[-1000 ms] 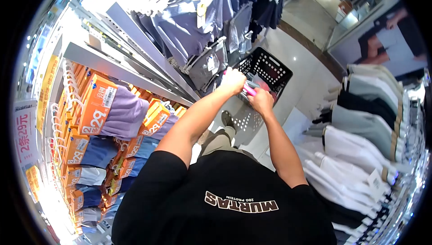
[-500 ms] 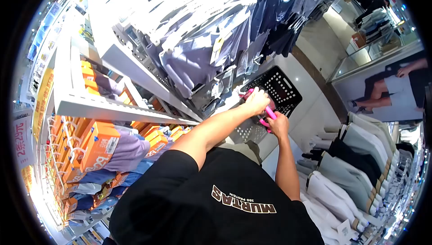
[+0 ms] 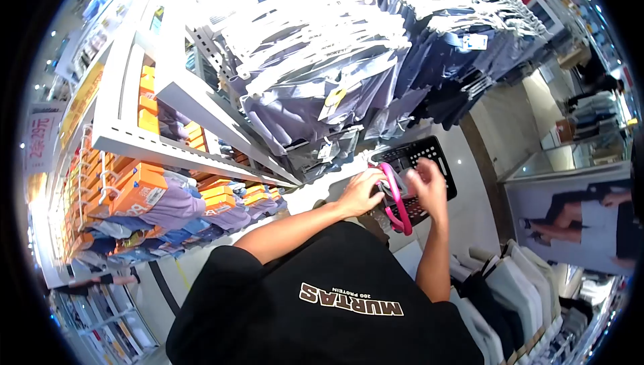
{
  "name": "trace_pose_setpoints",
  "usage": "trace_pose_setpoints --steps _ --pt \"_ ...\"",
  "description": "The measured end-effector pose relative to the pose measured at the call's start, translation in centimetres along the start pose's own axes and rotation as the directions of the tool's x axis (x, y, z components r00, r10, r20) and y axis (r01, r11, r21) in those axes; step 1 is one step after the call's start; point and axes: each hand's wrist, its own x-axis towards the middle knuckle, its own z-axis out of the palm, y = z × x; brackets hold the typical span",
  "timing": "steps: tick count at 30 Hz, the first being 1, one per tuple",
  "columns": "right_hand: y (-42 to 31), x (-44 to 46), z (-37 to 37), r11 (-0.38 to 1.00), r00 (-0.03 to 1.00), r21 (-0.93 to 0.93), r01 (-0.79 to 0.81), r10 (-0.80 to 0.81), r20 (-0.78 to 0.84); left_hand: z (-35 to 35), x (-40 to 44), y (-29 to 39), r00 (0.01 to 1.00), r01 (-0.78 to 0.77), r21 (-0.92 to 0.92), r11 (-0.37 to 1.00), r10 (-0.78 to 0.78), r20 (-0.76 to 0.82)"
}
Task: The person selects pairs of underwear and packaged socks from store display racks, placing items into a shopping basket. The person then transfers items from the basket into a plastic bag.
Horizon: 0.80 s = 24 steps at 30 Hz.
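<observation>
A black perforated shopping basket (image 3: 444, 168) with a curved pink handle (image 3: 397, 198) is in front of my body. My left hand (image 3: 361, 192) is at the left side of the handle, its thumb apart from the fingers and its fingertips close to the pink bar. To the right of the handle, my right hand (image 3: 429, 187) is raised over the basket, slightly blurred, fingers apart and holding nothing. The basket's contents are partly hidden by the hands and handle.
Grey and dark garments (image 3: 295, 107) hang on racks ahead. A white metal frame (image 3: 188, 157) and orange-packaged clothes (image 3: 144, 187) stand at left. Light and black clothes (image 3: 516, 284) hang at lower right, below a poster (image 3: 570, 221). Glossy floor (image 3: 476, 197) shows beside the basket.
Both hands were gripping the pink handle; now my right hand is off it and my left hand has loosened at its left side. The view has shifted, showing more of the racks ahead.
</observation>
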Motion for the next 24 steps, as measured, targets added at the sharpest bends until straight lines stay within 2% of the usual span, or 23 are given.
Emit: trace_pose_setpoints --steps 1,2,4,5,6,7,8,10,12,14,15,16,17,18,20,21,22,24 --pt "-5.3 1.4 -0.1 0.996 0.997 -0.027 0.082 -0.082 -0.012 -0.6 -0.5 -0.2 0.996 0.043 -0.016 0.999 -0.044 -0.074" --pt "-6.9 3.5 0.2 0.977 0.978 0.034 0.210 -0.209 -0.022 -1.2 -0.9 -0.5 0.985 0.081 -0.035 0.996 -0.085 -0.151" --pt "-13.6 5.6 1.3 0.906 0.905 -0.040 0.420 -0.422 -0.045 -2.4 -1.6 -1.5 0.949 0.101 -0.028 0.994 -0.105 -0.296" --pt "-16.0 7.0 2.0 0.813 0.814 -0.076 0.577 -0.581 -0.030 -3.0 -1.9 -1.6 0.928 0.108 -0.008 0.994 -0.103 -0.359" --pt "-18.9 7.9 2.6 0.644 0.657 -0.218 0.734 -0.753 -0.011 -3.4 -2.1 -1.6 0.901 0.115 0.010 0.993 -0.100 -0.423" --pt "-21.0 9.2 3.6 0.479 0.493 -0.266 0.837 -0.870 -0.014 -4.5 -2.1 0.7 0.848 0.211 -0.071 0.975 -0.218 -0.483" --pt "-23.4 9.9 4.7 0.336 0.356 -0.366 0.868 -0.934 -0.013 -5.3 -2.3 1.4 0.824 0.235 -0.104 0.966 -0.255 -0.505" --pt "-26.2 11.0 6.3 0.289 0.350 -0.408 0.866 -0.933 0.081 -5.6 -2.9 0.8 0.794 0.209 -0.159 0.965 -0.262 -0.549" --pt "-26.8 12.5 7.8 0.292 0.401 -0.412 0.863 -0.892 0.209 -5.7 -3.8 0.6 0.775 0.202 -0.238 0.950 -0.303 -0.554" --pt "-25.8 14.0 9.0 0.358 0.456 -0.363 0.860 -0.859 0.233 -5.9 -4.6 0.6 0.757 0.209 -0.315 0.926 -0.357 -0.547" --pt "-26.0 14.0 9.0 0.351 0.435 -0.333 0.875 -0.871 0.226 -5.9 -5.0 0.8 0.745 0.224 -0.354 0.908 -0.393 -0.539" --pt "-26.2 13.8 8.8 0.341 0.414 -0.305 0.889 -0.884 0.216 -6.1 -5.4 0.9 0.734 0.235 -0.390 0.890 -0.426 -0.529" --pt "-26.5 13.7 8.4 0.331 0.392 -0.278 0.902 -0.897 0.205 -5.6 -5.8 -0.6 0.732 0.173 -0.346 0.922 -0.355 -0.581" --pt "-26.9 13.3 7.7 0.260 0.319 -0.282 0.923 -0.929 0.188 -6.2 -6.2 -0.2 0.729 0.225 -0.366 0.903 -0.405 -0.551" --pt "-27.2 11.9 6.1 0.335 0.340 -0.062 0.940 -0.935 0.102 -6.9 -6.6 0.2 0.692 0.140 -0.380 0.914 -0.365 -0.623" --pt "-26.9 11.9 5.3 0.320 0.320 -0.004 0.947 -0.944 0.082 -7.5 -6.7 0.5 0.648 0.081 -0.327 0.941 -0.299 -0.700" --pt "-25.5 12.2 4.7 0.316 0.316 -0.001 0.949 -0.949 -0.008 -8.3 -7.0 -0.1 0.649 0.039 -0.356 0.934 -0.295 -0.702" --pt "-23.6 12.9 3.9 0.231 0.238 0.060 0.971 -0.956 -0.170 -9.2 -7.7 0.3 0.584 -0.057 -0.411 0.910 -0.304 -0.753"
